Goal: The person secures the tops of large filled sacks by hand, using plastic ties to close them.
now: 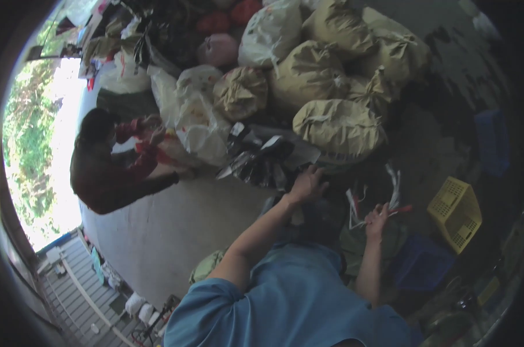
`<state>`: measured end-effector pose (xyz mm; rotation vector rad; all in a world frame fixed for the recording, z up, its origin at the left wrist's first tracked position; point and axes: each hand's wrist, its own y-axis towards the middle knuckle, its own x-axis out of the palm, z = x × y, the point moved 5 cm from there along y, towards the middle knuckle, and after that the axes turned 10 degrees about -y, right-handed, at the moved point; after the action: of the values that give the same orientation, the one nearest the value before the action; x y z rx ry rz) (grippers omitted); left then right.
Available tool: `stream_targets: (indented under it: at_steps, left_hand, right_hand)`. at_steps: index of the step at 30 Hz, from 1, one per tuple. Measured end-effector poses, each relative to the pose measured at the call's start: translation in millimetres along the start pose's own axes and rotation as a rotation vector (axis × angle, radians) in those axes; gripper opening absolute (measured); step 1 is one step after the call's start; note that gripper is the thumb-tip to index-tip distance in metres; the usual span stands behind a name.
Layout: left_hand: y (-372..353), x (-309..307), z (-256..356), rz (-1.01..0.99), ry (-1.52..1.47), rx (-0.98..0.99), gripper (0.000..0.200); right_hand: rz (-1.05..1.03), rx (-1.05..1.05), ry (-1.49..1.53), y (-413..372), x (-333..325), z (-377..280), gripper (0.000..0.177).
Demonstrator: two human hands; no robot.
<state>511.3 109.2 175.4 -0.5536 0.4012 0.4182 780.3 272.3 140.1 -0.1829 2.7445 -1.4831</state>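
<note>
On grey floor [195, 211], black plastic [262, 162] lies beside sacks [336, 126].

To the right of the right hand [377, 218], a yellow crate [456, 215] and a blue crate [424, 264] are placed side by side. Beyond the left hand [308, 185], tan sacks [309, 70] are heaped beside a white bag [269, 36]; well to its left, a co-worker [106, 170] is seen.

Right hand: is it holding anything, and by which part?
The right hand appears to hold white strips around their middle, loose ends showing on both sides.
</note>
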Motion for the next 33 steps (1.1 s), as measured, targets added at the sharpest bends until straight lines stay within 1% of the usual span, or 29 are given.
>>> stream_targets:
  at_steps: [2,3,5,6,8,9,11,12,14,15,17,18,19,20,21,24,26,27,30,32,33]
  left_hand:
    - [13,9,7,-0.019,-0.025,0.023,0.047]
    - [17,11,9,-0.020,-0.030,0.036,0.047]
    - [18,13,9,-0.065,-0.020,-0.003,0.050]
    - [18,13,10,-0.072,-0.017,-0.006,0.051]
    - [12,10,10,-0.134,0.002,-0.041,0.053]
    - [11,3,13,-0.138,0.013,-0.042,0.054]
    - [2,-11,21,-0.234,0.008,-0.097,0.046]
    - [-3,-12,15,-0.249,0.008,-0.112,0.044]
    - [-9,1,-13,-0.277,-0.016,-0.041,0.047]
    - [-18,2,-21,-0.276,-0.029,-0.029,0.047]
    - [-42,-10,-18,-0.282,-0.057,0.008,0.054]
    - [-53,-12,-26,-0.267,-0.070,0.011,0.056]
    - [-61,-10,-43,-0.212,-0.081,0.002,0.044]
    - [-68,-6,-58,-0.159,-0.092,-0.004,0.037]
    - [-79,-7,-67,-0.122,-0.105,-0.011,0.037]
    - [-125,-25,-81,-0.117,-0.164,-0.109,0.035]
    - [-150,-35,-97,-0.120,-0.189,-0.240,0.039]
    - [-158,-35,-106,-0.124,-0.197,-0.274,0.040]
    - [-176,-25,-146,-0.105,-0.163,-0.353,0.053]
    - [-177,-20,-169,0.052,-0.158,-0.281,0.051]
    - [-180,-22,-168,0.087,-0.155,-0.263,0.052]
  right_hand:
    - [0.040,0.108,-0.030,17,-33,28,0.044]
    - [0.045,0.127,-0.035,24,-46,40,0.046]
    - [0.008,0.246,-0.009,29,-71,64,0.049]
    - [-0.005,0.268,-0.002,28,-81,72,0.050]
    - [0.088,0.263,-0.089,16,-99,87,0.049]
    - [0.100,0.251,-0.107,20,-129,102,0.049]
    - [-0.206,0.312,0.051,50,-203,152,0.056]
    - [-0.292,0.327,0.084,67,-215,173,0.059]
    - [-0.625,0.211,0.386,72,-221,196,0.042]
    - [-0.712,0.189,0.452,55,-230,204,0.040]
    - [-0.751,0.269,0.535,18,-215,210,0.039]
    - [-0.769,0.314,0.572,7,-204,215,0.039]
    - [-0.785,0.356,0.608,3,-197,217,0.039]
    - [-0.797,0.397,0.644,-1,-191,217,0.039]
    - [-0.805,0.438,0.682,-5,-186,215,0.038]
    - [-0.810,0.557,0.814,-20,-165,206,0.037]
    - [-0.808,0.621,0.913,-24,-150,194,0.037]
    - [-0.800,0.653,0.969,-28,-146,190,0.037]
    - [-0.745,0.749,1.182,-54,-140,199,0.036]
    - [-0.706,0.807,1.338,-69,-130,207,0.036]
    - [-0.686,0.834,1.414,-73,-127,209,0.035]
